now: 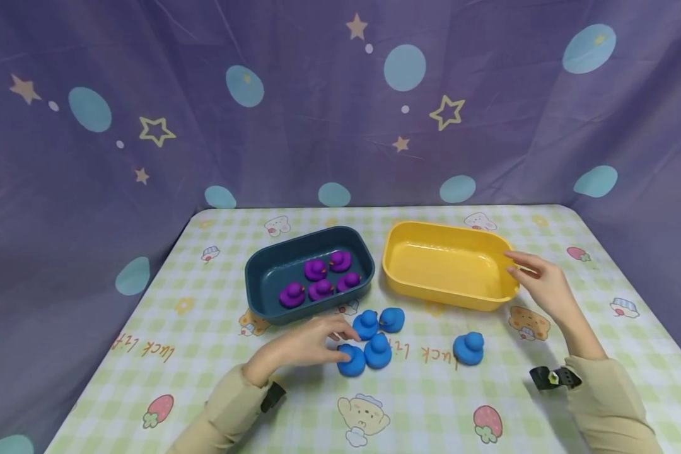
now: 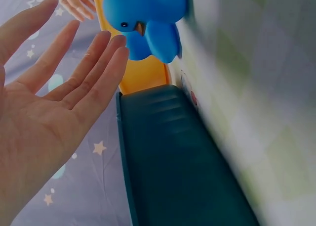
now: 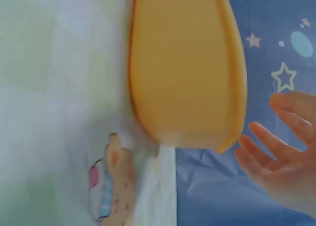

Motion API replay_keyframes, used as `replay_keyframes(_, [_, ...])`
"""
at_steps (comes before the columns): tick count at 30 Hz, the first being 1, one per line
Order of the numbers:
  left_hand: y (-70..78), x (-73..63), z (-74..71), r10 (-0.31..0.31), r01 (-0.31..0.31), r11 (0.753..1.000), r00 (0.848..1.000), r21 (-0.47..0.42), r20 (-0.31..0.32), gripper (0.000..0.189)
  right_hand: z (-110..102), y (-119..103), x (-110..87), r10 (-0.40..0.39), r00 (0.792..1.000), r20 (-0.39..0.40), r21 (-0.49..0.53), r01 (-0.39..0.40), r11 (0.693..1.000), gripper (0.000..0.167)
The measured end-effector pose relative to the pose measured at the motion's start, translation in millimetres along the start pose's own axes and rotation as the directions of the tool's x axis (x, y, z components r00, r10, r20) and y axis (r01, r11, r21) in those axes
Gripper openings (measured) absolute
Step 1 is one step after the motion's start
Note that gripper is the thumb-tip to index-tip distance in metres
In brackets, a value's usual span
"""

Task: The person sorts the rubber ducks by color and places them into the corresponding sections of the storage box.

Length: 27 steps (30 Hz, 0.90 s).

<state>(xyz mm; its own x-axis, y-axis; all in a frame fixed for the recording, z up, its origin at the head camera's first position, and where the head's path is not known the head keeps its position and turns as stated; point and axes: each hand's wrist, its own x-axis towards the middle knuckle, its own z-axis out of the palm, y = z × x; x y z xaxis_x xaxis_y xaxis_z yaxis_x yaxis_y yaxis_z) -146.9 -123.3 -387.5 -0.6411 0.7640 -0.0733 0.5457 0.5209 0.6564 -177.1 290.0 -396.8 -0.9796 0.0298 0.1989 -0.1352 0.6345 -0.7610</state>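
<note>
My left hand point(image 1: 312, 342) hovers at a cluster of blue rubber ducks, thumb beside the nearest duck point(image 1: 352, 362) and fingers by another duck point(image 1: 366, 325). Its fingers are extended in the left wrist view, with a duck point(image 2: 145, 11) just past the fingertips. Two more blue ducks, one in front point(image 1: 378, 352) and one behind point(image 1: 393, 320), complete the cluster. At the right end of the yellow basin point(image 1: 442, 294), my right hand point(image 1: 547, 285) has its fingertips close to the rim, fingers spread and loosely bent. Neither hand grips anything.
A dark teal basin point(image 1: 252, 277) stands at the back left with several purple ducks point(image 1: 321, 289) inside. One blue duck point(image 1: 468, 349) sits apart on the right, in front of the yellow basin. A checked cloth point(image 1: 204, 328) covers the table, and a purple curtain point(image 1: 318, 145) hangs behind.
</note>
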Motion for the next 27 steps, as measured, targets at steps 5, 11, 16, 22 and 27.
replay_keyframes(5, [-2.5, 1.4, 2.0, -0.009, 0.009, 1.0, 1.0, 0.002, 0.023, 0.027, 6, 44, 9.0, 0.028, 0.999, -0.03, 0.038, -0.027, 0.999, 0.041])
replay_keyframes(11, [-7.7, 3.3, 5.3, -0.009, 0.009, 1.0, 0.999, 0.0, 0.039, 0.026, 21, 124, 28.6, 0.029, 0.995, -0.096, -0.026, -0.032, 0.999, 0.041])
replay_keyframes(16, [-11.9, 4.7, 8.0, -0.005, 0.004, 1.0, 0.999, 0.016, 0.053, 0.025, 23, 131, 28.4, 0.059, 0.993, -0.099, -0.024, -0.061, 0.998, 0.045])
replay_keyframes(22, [-15.8, 5.5, 9.7, -0.009, 0.011, 1.0, 0.997, -0.017, 0.078, 0.024, 23, 132, 26.8, 0.114, 0.989, -0.094, -0.032, -0.118, 0.993, 0.051])
replay_keyframes(27, [-18.0, 6.1, 10.2, -0.01, 0.013, 0.999, 0.996, -0.031, 0.092, 0.024, 23, 130, 24.7, 0.173, 0.983, -0.059, -0.021, -0.174, 0.985, 0.054])
